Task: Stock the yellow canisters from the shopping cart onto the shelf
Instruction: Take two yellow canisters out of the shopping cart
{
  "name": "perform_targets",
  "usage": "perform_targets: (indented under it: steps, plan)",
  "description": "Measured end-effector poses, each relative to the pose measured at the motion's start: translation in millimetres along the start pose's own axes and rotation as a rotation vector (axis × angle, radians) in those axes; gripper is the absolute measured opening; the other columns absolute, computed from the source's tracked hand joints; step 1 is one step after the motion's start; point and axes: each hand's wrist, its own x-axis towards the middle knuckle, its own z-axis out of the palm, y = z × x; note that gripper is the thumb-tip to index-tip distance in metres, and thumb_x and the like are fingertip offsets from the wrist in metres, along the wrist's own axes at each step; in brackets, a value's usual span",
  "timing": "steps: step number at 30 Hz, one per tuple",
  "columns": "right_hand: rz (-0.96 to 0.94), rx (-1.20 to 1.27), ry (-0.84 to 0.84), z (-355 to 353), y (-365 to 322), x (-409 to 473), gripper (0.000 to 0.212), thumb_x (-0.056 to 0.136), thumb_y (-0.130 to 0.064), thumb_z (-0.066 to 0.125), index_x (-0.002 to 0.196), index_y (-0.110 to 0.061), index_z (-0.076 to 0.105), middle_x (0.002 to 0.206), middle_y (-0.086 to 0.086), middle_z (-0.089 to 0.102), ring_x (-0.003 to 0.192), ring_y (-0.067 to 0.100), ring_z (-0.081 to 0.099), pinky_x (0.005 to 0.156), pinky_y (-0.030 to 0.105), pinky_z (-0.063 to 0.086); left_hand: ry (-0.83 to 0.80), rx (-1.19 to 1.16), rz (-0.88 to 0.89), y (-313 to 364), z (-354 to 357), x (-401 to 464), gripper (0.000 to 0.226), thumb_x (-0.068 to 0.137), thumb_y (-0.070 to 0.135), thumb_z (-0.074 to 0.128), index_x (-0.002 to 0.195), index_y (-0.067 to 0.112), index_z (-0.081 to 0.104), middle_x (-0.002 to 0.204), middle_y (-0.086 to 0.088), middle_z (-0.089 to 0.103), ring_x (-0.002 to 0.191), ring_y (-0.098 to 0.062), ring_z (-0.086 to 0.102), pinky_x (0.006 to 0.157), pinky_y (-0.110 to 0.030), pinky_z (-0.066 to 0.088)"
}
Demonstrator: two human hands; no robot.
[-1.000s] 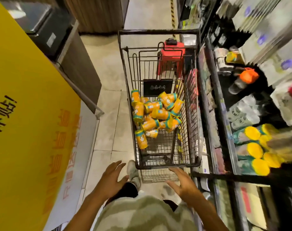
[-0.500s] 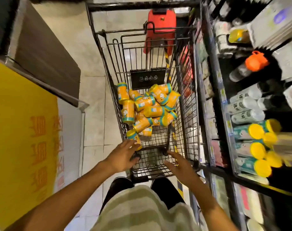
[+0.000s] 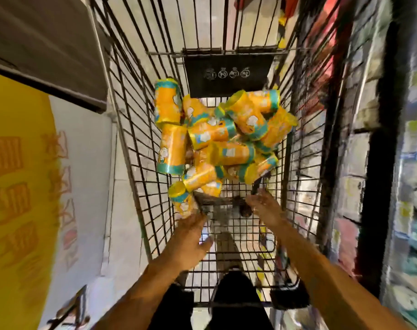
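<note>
We are looking straight down into the shopping cart (image 3: 140, 148), a black wire basket whose floor shows the pale tiles beneath. The yellow canisters (image 3: 217, 136), each with teal bands, lie in a loose heap toward the far end of the cart, just below the black placard (image 3: 227, 73) that hangs on the far wall. Most lie on their sides, crossing and touching one another; one at the far left edge of the heap stands more nearly on end.

Our left hand (image 3: 190, 236) reaches in along the left wall of the cart, its fingers up against the nearest canister (image 3: 182, 198), which sits apart from the pile at the near left. The blur is strong here, and we cannot tell whether the fingers have closed round it or only touch it. Our right hand (image 3: 264, 207) is spread above the cart floor near the near right edge of the heap, fingers relaxed and apart, holding nothing.

The shelf (image 3: 393, 163) runs down the right side of the cart, its goods smeared by motion into pale and coloured patches. On the left stands a yellow sign panel (image 3: 17, 186) with orange characters, and a brown cabinet (image 3: 43, 51) lies beyond it. Our dark trouser legs show below the cart's near end.
</note>
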Motion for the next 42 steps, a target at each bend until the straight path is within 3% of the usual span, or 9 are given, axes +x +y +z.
perform_targets:
  steps: [6, 13, 17, 21, 24, 27, 30, 36, 42]
  plan:
    - [-0.162, -0.071, 0.230, 28, -50, 46, 0.052, 0.091, -0.045, 0.068, 0.133, -0.019, 0.051, 0.118, -0.007, 0.060, 0.109, 0.014, 0.056, 0.089, 0.030, 0.043, -0.050, 0.039, -0.013, -13, 5, 55, 0.054, 0.092, 0.039, 0.052, 0.138, 0.011, 0.051, 0.138, -0.008, 0.049, 0.131, -0.028, 0.044, 0.107, -0.035, 0.038]
    - [-0.204, -0.117, 0.280, 29, -47, 59, 0.077, 0.057, -0.080, 0.073, 0.113, -0.029, 0.062, 0.109, -0.008, 0.072, 0.107, 0.018, 0.066, 0.092, 0.034, 0.051, -0.022, 0.030, 0.013, -14, 1, 64, 0.043, 0.096, 0.028, 0.059, 0.137, 0.014, 0.053, 0.135, -0.008, 0.053, 0.128, -0.026, 0.047, 0.103, -0.035, 0.042]
    - [-0.038, 0.020, 0.282, 21, -49, 16, 0.047, 0.074, -0.047, 0.083, 0.103, -0.016, 0.064, 0.091, -0.005, 0.068, 0.075, 0.008, 0.061, 0.076, 0.024, 0.048, -0.079, -0.065, -0.027, -2, -7, 46, 0.047, 0.099, 0.029, 0.056, 0.143, 0.019, 0.047, 0.141, -0.002, 0.049, 0.131, -0.020, 0.047, 0.098, -0.020, 0.039]
    - [0.205, 0.315, 0.195, 14, -35, -35, 0.070, 0.065, -0.048, 0.087, 0.114, -0.005, 0.060, 0.111, 0.012, 0.067, 0.091, 0.027, 0.069, 0.054, 0.027, 0.059, -0.102, -0.199, -0.097, 21, -19, 22, 0.042, 0.100, 0.030, 0.056, 0.141, 0.023, 0.049, 0.139, 0.002, 0.052, 0.124, -0.015, 0.052, 0.090, -0.016, 0.037]
    - [0.262, 0.432, 0.004, 13, -29, -77, 0.093, 0.045, -0.057, 0.089, 0.117, -0.003, 0.063, 0.114, 0.017, 0.069, 0.098, 0.031, 0.071, 0.071, 0.034, 0.061, -0.129, -0.403, -0.199, 35, -27, 7, 0.046, 0.096, 0.048, 0.056, 0.137, 0.027, 0.052, 0.136, 0.004, 0.057, 0.114, -0.010, 0.056, 0.097, -0.024, 0.043]
    - [0.188, 0.400, -0.120, 23, -31, -119, 0.060, 0.065, -0.047, 0.084, 0.108, -0.009, 0.067, 0.107, 0.015, 0.074, 0.101, 0.033, 0.071, 0.094, 0.046, 0.056, -0.159, -0.674, -0.267, 48, -32, -4, 0.067, 0.080, 0.073, 0.058, 0.131, 0.031, 0.052, 0.125, 0.005, 0.065, 0.109, -0.010, 0.066, 0.099, -0.035, 0.052]
    - [0.183, 0.362, -0.196, 38, -31, -143, 0.077, 0.059, -0.051, 0.091, 0.117, -0.008, 0.065, 0.110, 0.013, 0.075, 0.105, 0.031, 0.071, 0.102, 0.052, 0.050, -0.100, -0.981, -0.322, 60, -34, -10, 0.039, 0.091, 0.045, 0.062, 0.124, 0.025, 0.058, 0.115, 0.007, 0.072, 0.101, -0.008, 0.071, 0.085, -0.025, 0.057]
    - [0.084, 0.202, -0.254, 38, -59, -144, 0.026, 0.090, -0.038, 0.066, 0.105, -0.017, 0.067, 0.110, 0.007, 0.074, 0.102, 0.019, 0.071, 0.095, 0.037, 0.055, 0.060, -1.184, -0.398, 53, -44, -7, 0.039, 0.089, 0.040, 0.066, 0.124, 0.024, 0.061, 0.116, 0.001, 0.073, 0.107, -0.015, 0.070, 0.088, -0.034, 0.056]
    - [-0.238, -0.043, -0.041, 16, -84, -52, 0.041, 0.089, -0.017, 0.073, 0.125, -0.006, 0.058, 0.104, 0.002, 0.068, 0.098, 0.010, 0.067, 0.080, 0.020, 0.054, 0.185, -1.208, -0.384, 28, -52, 12, 0.038, 0.089, 0.040, 0.067, 0.124, 0.027, 0.062, 0.122, 0.001, 0.071, 0.112, -0.016, 0.068, 0.099, -0.041, 0.053]
